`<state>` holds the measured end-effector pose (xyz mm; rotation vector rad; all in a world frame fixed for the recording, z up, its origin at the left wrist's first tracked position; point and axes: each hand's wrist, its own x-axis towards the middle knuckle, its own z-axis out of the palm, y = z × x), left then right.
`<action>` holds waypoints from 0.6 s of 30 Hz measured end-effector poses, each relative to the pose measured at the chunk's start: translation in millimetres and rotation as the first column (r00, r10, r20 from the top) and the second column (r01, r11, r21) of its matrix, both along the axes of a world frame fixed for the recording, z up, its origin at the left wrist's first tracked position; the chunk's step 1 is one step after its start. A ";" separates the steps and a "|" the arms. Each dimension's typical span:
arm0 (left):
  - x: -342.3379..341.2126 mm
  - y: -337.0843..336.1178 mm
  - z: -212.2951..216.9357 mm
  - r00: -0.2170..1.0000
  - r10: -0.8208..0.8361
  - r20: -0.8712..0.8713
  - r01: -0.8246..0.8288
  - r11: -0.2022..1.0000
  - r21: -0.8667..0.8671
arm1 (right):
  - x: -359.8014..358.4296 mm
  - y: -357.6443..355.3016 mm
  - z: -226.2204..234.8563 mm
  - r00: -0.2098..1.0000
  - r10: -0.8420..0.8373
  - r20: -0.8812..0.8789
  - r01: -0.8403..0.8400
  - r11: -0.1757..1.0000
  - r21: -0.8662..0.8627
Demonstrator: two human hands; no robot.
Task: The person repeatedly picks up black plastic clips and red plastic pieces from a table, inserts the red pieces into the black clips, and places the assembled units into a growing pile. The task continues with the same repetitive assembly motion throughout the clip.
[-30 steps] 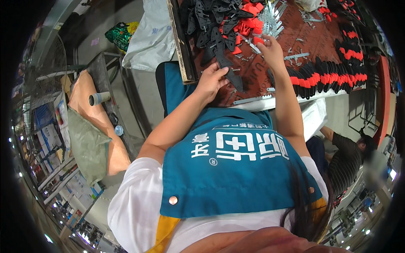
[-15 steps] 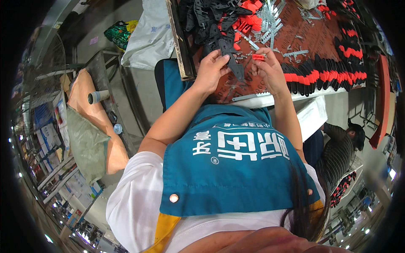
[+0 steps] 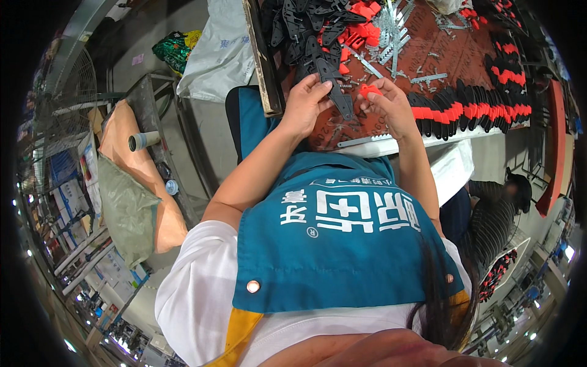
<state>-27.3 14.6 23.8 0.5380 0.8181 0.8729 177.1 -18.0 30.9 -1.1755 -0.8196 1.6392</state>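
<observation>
Workbench (image 3: 452, 52) has a red-brown top and is crowded. Far side: loose pile of black handle shells (image 3: 299, 27) with a heap of red sliders (image 3: 361, 18) in it, plus scattered metal blades and strips (image 3: 391, 30). Right side: long row of finished pieces (image 3: 471, 110), black with a red insert each, overlapping like tiles, with a second shorter row (image 3: 507, 61) behind it. So by my read a good batch is done, but the loose pile says plenty is left

Current unit is mid-assembly, held just above the near edge of the bench, between the two hands

Left hand (image 3: 306, 104) is clenched around the lower end of one long black shell (image 3: 333, 82), thumb and fingers pinching it, shell angled up and away

Right hand (image 3: 391, 107) pinches a small red slider (image 3: 370, 90) at the fingertips, just beside the shell, touching or nearly so; can't tell if it's seated yet

No blade visible in this unit
</observation>
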 end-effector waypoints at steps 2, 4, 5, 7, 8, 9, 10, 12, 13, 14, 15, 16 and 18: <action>0.1 -0.5 -1.5 1.000 -0.004 0.000 0.004 1.000 -0.005 | 0.3 0.9 2.4 0.999 0.049 0.022 -0.049 0.999 0.008; -0.1 -0.7 -2.5 1.000 -0.003 -0.001 0.003 1.000 -0.008 | 1.4 1.9 3.5 0.995 0.076 0.059 -0.077 0.997 0.025; -0.6 -0.5 -2.2 1.000 0.002 -0.001 -0.002 1.000 -0.005 | 0.7 2.6 4.3 0.996 0.056 0.069 -0.058 0.998 0.026; -1.6 0.0 -1.4 1.000 0.011 -0.001 -0.011 1.000 0.001 | -1.5 3.6 6.1 0.996 0.016 0.089 -0.019 0.999 0.028; -2.2 0.1 -1.5 1.000 0.012 0.001 -0.012 1.000 0.005 | -4.7 3.3 5.0 0.998 -0.019 0.067 0.015 0.998 0.055; -2.6 0.4 -2.0 1.000 0.013 0.004 -0.013 1.000 0.009 | -9.1 2.9 2.9 0.998 -0.054 0.044 0.051 0.995 0.081; -3.0 0.5 -2.2 1.000 0.013 0.006 -0.013 1.000 0.013 | -11.7 2.6 1.8 0.996 -0.089 0.019 0.087 0.991 0.106; -2.8 0.1 -0.1 1.000 0.021 -0.014 -0.021 1.000 0.007 | -8.9 2.7 2.3 0.995 -0.064 0.071 0.058 0.995 0.075; -2.7 -0.2 0.6 0.999 0.024 -0.023 -0.024 1.000 0.004 | -7.9 2.8 2.5 0.994 -0.051 0.097 0.045 0.997 0.059; -2.1 -0.7 0.5 0.999 0.031 -0.031 -0.030 0.999 0.014 | -9.1 2.2 2.0 0.985 -0.068 0.157 0.049 0.991 0.121; -1.4 -1.3 -0.1 0.999 0.038 -0.038 -0.037 0.999 0.023 | -12.0 1.1 0.5 0.973 -0.089 0.215 0.049 0.982 0.183; -0.8 -1.8 -0.9 0.998 0.044 -0.045 -0.043 0.999 0.032 | -14.9 0.1 -0.8 0.956 -0.113 0.271 0.045 0.969 0.244; 0.3 -2.1 -3.7 0.997 0.053 -0.054 -0.051 0.998 0.043 | -20.0 -1.2 -2.8 0.953 -0.154 0.263 0.088 0.965 0.247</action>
